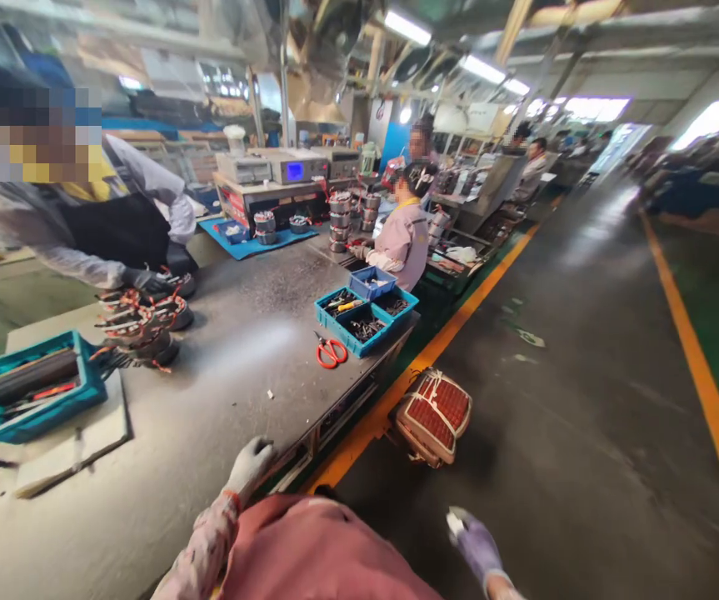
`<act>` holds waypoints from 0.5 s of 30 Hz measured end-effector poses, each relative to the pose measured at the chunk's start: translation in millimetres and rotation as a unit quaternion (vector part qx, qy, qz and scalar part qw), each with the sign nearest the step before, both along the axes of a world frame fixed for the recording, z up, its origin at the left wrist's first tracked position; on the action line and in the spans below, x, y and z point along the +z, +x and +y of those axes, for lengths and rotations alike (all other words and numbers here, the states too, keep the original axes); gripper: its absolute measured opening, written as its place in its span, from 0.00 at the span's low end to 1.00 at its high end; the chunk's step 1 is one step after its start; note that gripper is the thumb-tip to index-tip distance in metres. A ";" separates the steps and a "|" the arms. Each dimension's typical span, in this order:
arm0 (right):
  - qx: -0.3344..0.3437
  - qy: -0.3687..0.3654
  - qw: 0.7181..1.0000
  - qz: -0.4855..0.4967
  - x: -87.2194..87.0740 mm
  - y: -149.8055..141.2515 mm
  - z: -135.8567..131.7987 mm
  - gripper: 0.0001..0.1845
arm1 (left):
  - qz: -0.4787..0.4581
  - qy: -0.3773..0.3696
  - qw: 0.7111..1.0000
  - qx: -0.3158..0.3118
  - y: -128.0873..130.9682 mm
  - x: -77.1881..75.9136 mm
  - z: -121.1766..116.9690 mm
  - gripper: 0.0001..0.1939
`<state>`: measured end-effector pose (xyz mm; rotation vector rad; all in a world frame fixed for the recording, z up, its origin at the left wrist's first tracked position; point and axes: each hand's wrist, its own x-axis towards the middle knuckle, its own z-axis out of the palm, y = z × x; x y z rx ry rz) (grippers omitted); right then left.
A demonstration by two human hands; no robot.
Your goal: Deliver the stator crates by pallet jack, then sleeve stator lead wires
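Observation:
My left hand (250, 467), in a pale glove, rests on the near edge of the grey worktable (222, 400); its fingers are loosely bent and hold nothing. Out over the floor at my right side hangs my right hand (476, 543), in a purple glove with white at the fingertips. Its fingers are too blurred to show whether they are closed. On the table beyond my left hand lie red-handled scissors (332, 353), beside a teal divided bin (368, 329) of small dark parts and a yellow-handled tool.
Across the table a co-worker's gloved hands (152, 282) touch wound motor stators (140, 325). A teal tool bin (40, 387) stands left. A strapped brown stool (437, 412) stands on the floor by the yellow line. Another seated person (401, 233) works farther along, near stacked stators (340, 221).

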<state>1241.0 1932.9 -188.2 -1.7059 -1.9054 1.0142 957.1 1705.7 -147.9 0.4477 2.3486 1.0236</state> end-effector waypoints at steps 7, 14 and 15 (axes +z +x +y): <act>0.289 -0.075 0.953 -0.044 15.6 -63.8 64.7 0.21 | -0.097 0.016 0.994 -0.037 16.2 -11.6 72.1 0.11; 0.631 0.036 0.764 -0.128 35.1 -259.8 26.3 0.19 | -0.106 -0.016 0.992 0.069 36.1 -11.1 41.2 0.11; 0.659 0.039 0.739 -0.134 36.9 -283.1 18.2 0.19 | -0.102 -0.019 0.990 0.097 38.7 -7.5 35.6 0.13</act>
